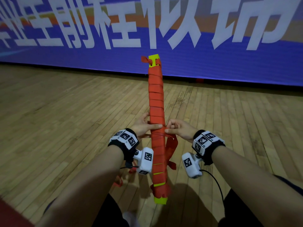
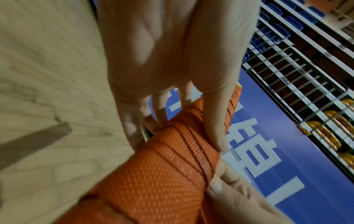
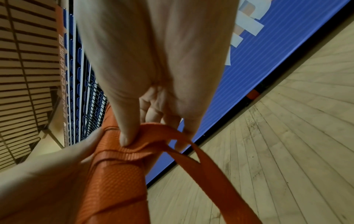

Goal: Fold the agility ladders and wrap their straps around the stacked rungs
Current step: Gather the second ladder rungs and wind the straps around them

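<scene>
Orange webbing fills the near part of both wrist views, its ribbed weave plain there and lost in the head view. Nearest in the head view, the bundle of stacked rungs (image 1: pixel 157 128) is held above the wooden floor (image 1: pixel 65 112), its yellow near end (image 1: pixel 160 200) low between the forearms and its yellow far end (image 1: pixel 154 60) pointing toward the blue banner (image 1: pixel 229 59). Orange strap (image 1: pixel 171 145) winds around nearly its whole length in overlapping turns, with yellow showing through gaps near the close end. At mid-length the left hand (image 1: pixel 144 126) grips the bundle, thumb laid across the top; the left wrist view shows its fingers (image 2: pixel 159 112) curled behind the wrapped stack. The right hand (image 1: pixel 177 129) pinches the strap at the bundle's right edge; the right wrist view shows the thumb (image 3: pixel 126 133) pressing bunched webbing there and a loose loop hanging down, which the head view shows dangling beside the bundle. Beyond the banner, the wrist views catch railings and blue seating.
</scene>
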Available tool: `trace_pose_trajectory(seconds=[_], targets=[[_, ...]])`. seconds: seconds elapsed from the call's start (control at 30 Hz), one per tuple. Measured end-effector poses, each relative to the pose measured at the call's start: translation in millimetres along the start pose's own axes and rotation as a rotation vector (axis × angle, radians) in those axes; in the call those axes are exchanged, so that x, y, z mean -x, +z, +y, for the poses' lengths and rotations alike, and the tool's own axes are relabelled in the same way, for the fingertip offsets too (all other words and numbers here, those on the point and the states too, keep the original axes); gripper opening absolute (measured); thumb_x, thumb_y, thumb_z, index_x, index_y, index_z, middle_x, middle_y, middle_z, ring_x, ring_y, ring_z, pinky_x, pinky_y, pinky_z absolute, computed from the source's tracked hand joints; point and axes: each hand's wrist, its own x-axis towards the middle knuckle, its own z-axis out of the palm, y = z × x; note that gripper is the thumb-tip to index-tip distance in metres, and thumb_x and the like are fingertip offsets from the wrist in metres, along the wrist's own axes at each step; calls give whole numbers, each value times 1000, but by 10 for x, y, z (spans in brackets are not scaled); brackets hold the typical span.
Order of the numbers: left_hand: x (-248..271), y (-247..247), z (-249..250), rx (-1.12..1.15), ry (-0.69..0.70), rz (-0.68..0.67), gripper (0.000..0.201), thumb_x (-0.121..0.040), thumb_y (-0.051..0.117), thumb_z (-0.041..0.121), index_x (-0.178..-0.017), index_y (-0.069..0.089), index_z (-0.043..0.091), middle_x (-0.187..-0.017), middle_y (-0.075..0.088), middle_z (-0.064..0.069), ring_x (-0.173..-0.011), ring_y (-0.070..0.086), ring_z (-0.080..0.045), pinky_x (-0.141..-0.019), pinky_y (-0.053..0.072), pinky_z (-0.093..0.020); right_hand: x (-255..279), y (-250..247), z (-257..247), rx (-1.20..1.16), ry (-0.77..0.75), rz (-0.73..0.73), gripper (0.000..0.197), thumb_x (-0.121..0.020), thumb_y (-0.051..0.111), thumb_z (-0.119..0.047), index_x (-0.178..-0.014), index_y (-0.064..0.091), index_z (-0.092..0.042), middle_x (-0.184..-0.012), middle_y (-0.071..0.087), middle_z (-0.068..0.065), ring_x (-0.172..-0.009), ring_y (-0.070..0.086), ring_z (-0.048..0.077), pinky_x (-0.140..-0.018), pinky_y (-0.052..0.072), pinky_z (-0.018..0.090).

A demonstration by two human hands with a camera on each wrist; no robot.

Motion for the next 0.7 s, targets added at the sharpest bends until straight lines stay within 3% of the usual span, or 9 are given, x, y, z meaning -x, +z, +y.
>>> trace_pose_trajectory(seconds=[0.17, 0.27, 0.33, 0.4, 0.5, 0.63, 0.7], targets=[[-13, 20, 6, -103, 16, 163, 71, -74, 80, 13, -134, 42, 13, -99, 66, -6, -76, 63, -12, -42, 47, -19, -23, 37, 37, 22, -20, 86, 25, -90, 54, 8, -72, 46, -8, -46, 58, -11, -47, 54, -4, -55, 44, 12], [-34, 70, -12, -170, 33, 195, 78, -68, 85, 16, -132, 41, 9, -109, 65, -11, -78, 63, -14, -50, 49, -23, -49, 51, 30, 60, -43, 109, 24, -90, 55, 6, -73, 48, -10, -46, 58, -12, -49, 55, -4, -58, 45, 14], [-37, 71, -11, -186, 24, 190, 78, -68, 85, 16, -132, 40, 10, -113, 64, -11, -80, 63, -14, -53, 49, -23, -65, 66, 37, 80, -49, 110, 23, -90, 56, 4, -75, 50, -12, -51, 61, -9, -55, 58, 4, -63, 46, 22], [-34, 54, -17, -172, 6, 180, 77, -70, 84, 15, -133, 39, 12, -120, 61, -11, -92, 63, -19, -56, 50, -25, -72, 76, 52, 85, -46, 122, 21, -89, 58, 3, -76, 52, -13, -55, 62, -7, -58, 58, 12, -66, 46, 29], [-20, 24, -52, -109, 4, 162, 80, -71, 82, 11, -137, 37, 13, -123, 58, -8, -106, 61, -23, -63, 53, -29, -59, 60, 4, 93, -37, 94, 16, -88, 61, 1, -79, 57, -12, -55, 65, -10, -57, 61, 0, -68, 49, 19], [-13, 2, -64, -3, 19, 120, 69, -74, 77, 1, -133, 41, 9, -109, 62, 0, -101, 62, -21, -67, 54, -30, -18, 12, -55, 177, -35, 103, 16, -85, 67, -4, -79, 61, -18, -69, 65, -9, -60, 59, -4, -66, 48, 15], [-11, -13, -60, 11, 24, 103, 65, -74, 76, -1, -130, 45, 8, -111, 63, -2, -103, 63, -22, -70, 55, -30, -13, 7, -57, 243, -30, 100, 17, -85, 68, -8, -77, 60, -21, -73, 61, -6, -59, 56, -3, -64, 46, 15]])
